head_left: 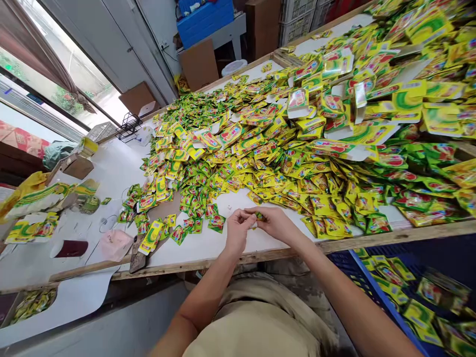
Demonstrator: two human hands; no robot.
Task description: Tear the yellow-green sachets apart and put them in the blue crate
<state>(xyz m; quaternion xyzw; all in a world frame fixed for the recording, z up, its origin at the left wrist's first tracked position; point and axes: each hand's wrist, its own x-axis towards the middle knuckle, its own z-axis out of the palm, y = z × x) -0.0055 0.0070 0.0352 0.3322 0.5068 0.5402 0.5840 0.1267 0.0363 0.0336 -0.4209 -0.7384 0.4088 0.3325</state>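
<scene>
My left hand (238, 229) and my right hand (274, 224) meet over the white tabletop near its front edge, fingertips pinched together. A small green sachet (259, 216) shows between them, mostly hidden by the fingers. Loose green sachets (216, 223) lie just left of my left hand. Beyond the hands spreads a heap of yellow sachets (256, 171). To the right, more yellow sachets (329, 223) reach the table's front edge.
Printed yellow boxes (297, 101) lie on the heap. At left are a phone (138, 255), a pink bag (114, 245), a dark red cup (70, 249) and a glass jar (87, 203). A blue crate (386, 300) holding yellow packs stands below the table's right side.
</scene>
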